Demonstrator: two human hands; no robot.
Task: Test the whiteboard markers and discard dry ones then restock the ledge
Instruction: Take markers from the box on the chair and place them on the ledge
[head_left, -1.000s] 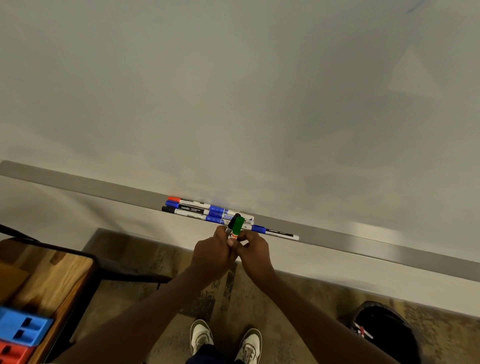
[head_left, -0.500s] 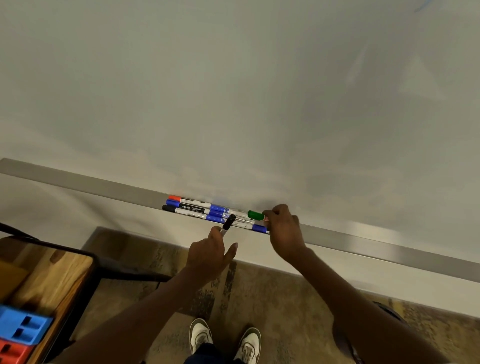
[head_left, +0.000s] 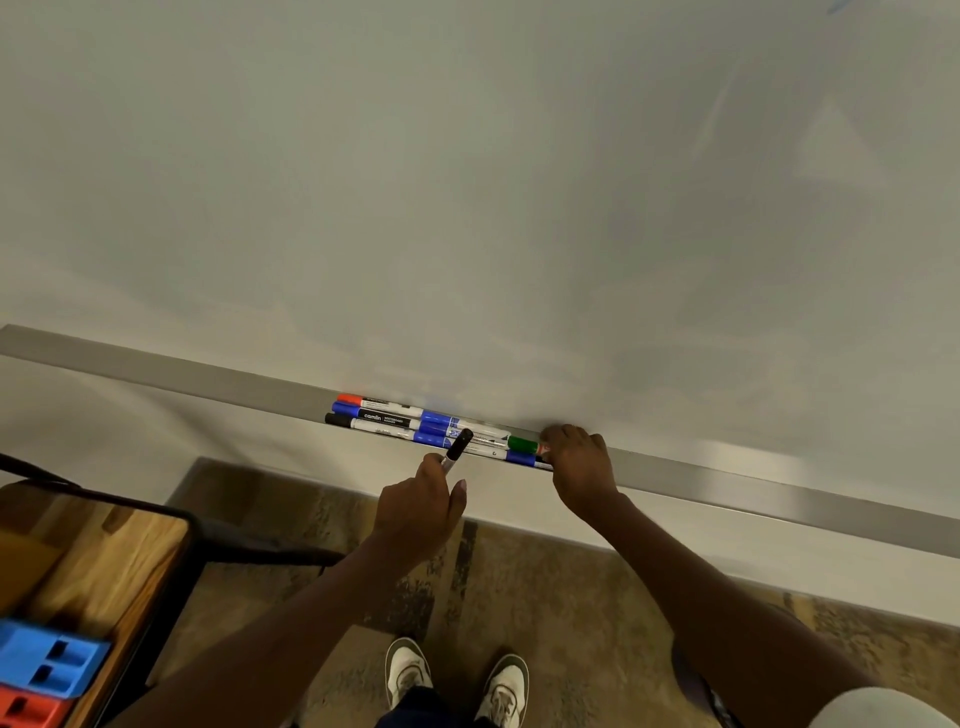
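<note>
**Markers sorted: green one set back on the ledge, black one kept for testing**

A change is seen against a second ago. Then both hands were pressed together in front of the ledge (head_left: 208, 379), with a green marker (head_left: 522, 444) and a black marker (head_left: 458, 448) held between them. Now the hands are apart. The green marker has been carried to the right and laid on the ledge, at the right end of the row, just beside a blue-capped one.

The right hand (head_left: 579, 467) is placed over the end of the green marker, knuckles up and fingers curled down onto the ledge. Whether that marker is pinched or already released cannot be told, as its end is hidden under the fingers.

The black marker is gripped in the left hand (head_left: 421, 499), held tilted with its black end raised toward the row and just in front of it.

Three more markers are lined up at the left end of the row: red-capped (head_left: 349, 399), blue-capped (head_left: 343, 408) and black-capped (head_left: 335, 419). No fresh stroke is seen on the whiteboard (head_left: 467, 182) near the hands.

From this it is judged that the green marker was kept, not discarded. The black one is probably to be uncapped and tried next.
</note>
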